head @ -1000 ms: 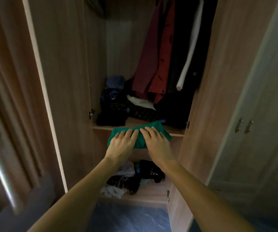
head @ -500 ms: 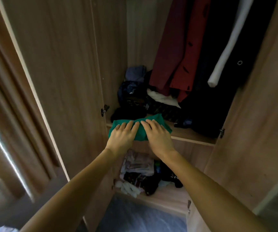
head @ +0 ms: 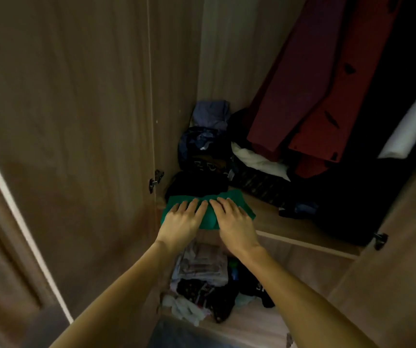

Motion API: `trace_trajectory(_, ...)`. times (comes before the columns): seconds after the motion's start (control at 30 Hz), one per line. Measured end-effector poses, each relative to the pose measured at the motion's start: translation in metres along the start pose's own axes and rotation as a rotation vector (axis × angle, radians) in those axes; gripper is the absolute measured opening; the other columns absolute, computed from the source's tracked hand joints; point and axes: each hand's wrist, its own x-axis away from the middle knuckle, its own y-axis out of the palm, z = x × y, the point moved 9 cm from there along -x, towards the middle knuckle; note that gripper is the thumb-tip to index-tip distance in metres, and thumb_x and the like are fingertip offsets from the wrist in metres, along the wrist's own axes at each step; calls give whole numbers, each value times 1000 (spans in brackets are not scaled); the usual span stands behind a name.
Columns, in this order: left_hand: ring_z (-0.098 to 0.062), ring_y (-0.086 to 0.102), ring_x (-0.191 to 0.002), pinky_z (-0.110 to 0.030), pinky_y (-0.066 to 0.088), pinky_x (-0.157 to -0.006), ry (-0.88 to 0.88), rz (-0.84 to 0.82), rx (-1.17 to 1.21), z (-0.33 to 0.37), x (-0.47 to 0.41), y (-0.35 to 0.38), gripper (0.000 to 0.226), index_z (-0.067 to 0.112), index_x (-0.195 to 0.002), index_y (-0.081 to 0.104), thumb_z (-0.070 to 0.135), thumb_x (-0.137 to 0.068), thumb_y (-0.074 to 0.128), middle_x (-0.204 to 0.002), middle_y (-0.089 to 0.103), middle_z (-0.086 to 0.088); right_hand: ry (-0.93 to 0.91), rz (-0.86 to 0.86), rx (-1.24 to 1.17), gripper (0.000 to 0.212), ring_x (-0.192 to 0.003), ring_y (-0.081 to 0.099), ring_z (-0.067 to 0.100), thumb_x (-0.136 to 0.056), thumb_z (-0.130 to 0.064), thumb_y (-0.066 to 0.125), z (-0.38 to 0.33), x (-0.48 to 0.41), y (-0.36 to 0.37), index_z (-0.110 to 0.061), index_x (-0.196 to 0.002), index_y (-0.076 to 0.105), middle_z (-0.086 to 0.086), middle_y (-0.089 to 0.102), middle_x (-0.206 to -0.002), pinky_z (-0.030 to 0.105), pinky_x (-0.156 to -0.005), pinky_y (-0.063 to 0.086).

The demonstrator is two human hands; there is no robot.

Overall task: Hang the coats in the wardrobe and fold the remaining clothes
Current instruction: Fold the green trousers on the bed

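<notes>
L hand (head: 181, 223) & R hand (head: 235, 223) stay flat, fingers straight, pressing folded green top (head: 208, 218) at front-left edge of shelf (head: 279, 222), same spot as before; red coat (head: 332, 101) hangs above shelf.

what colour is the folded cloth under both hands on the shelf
Green: the folded cloth lies under the left hand and right hand. The head view shows it.
</notes>
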Motion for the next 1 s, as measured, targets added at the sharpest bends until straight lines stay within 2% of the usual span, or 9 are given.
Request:
trace_trajectory(0.1, -35, 67, -81, -41, 57, -62, 36, -34, 24, -13, -17, 28, 54, 5, -118, 60, 8, -66, 75, -106, 67, -17, 4, -23, 21, 51, -108, 61, 33, -74, -4, 64, 8, -22, 25, -9, -124, 57, 13, 62, -119, 44, -76, 57)
trace_trajectory(0.2, -34, 67, -77, -40, 58, -61, 58, -28, -9, -30, -44, 47, 56, 7, -115, 63, 10, -61, 78, -105, 68, -17, 2, 1, 23, 45, -103, 63, 32, -79, -10, 44, 17, -51, 39, -9, -121, 59, 13, 64, -116, 44, -73, 57)
trace_trajectory(0.33, -35, 67, -83, -47, 54, -82, 3, 154, -64, -60, -105, 44, 44, 5, -115, 64, 6, -74, 48, -105, 68, -19, -8, 179, 20, 46, -105, 63, 36, -77, -7, 46, 41, -114, 38, -6, -121, 60, 18, 64, -117, 48, -77, 56)
trace_trajectory(0.43, -37, 61, -105, -53, 44, -97, -69, 134, -159, -84, -147, 61, 59, 8, -125, 58, 4, -67, 69, -116, 62, -22, 57, 222, 6, 52, -117, 55, 38, -77, -5, 56, 64, -158, 54, -8, -128, 55, 19, 58, -127, 53, -89, 50)
trace_trajectory(0.53, -37, 54, -116, -54, 40, -99, -210, -82, -189, -106, -159, 125, 70, 15, -132, 53, 13, -67, 77, -122, 58, -22, 202, -76, -57, 81, -139, 27, 36, -79, -31, 72, 82, -175, 125, -17, -147, 30, 18, 30, -151, 60, -108, 24)
trace_trajectory(0.6, -35, 57, -111, -51, 46, -93, -219, -294, -170, -105, -146, 177, 69, 16, -131, 55, 20, -67, 79, -118, 60, -19, 284, -405, -99, 85, -145, 1, 33, -87, -45, 60, 88, -161, 192, -23, -151, 9, 15, 4, -158, 60, -112, 4)
trace_trajectory(0.63, -34, 54, -116, -50, 45, -96, -236, -386, -150, -105, -134, 200, 67, 16, -136, 50, 21, -73, 73, -122, 56, -19, 293, -490, -111, 80, -145, -3, 32, -91, -44, 55, 89, -151, 214, -25, -151, 5, 14, -1, -159, 60, -112, 1)
trace_trajectory(0.77, -31, 25, -138, -45, 24, -109, -252, -507, -91, -104, -116, 239, 70, 18, -150, 16, 25, -90, 51, -145, 31, -18, 268, -505, -207, 64, -145, 2, 32, -98, -36, 45, 95, -134, 242, -24, -151, 12, 13, 2, -159, 53, -115, 13)
trace_trajectory(1.0, -28, 37, -126, -40, 27, -103, -260, -386, -5, -102, -125, 188, 52, 16, -142, 32, 33, -95, 43, -134, 42, -12, 245, -290, -258, 59, -143, 18, 28, -97, -36, 44, 87, -146, 189, -20, -149, 22, 12, 21, -155, 43, -115, 20)
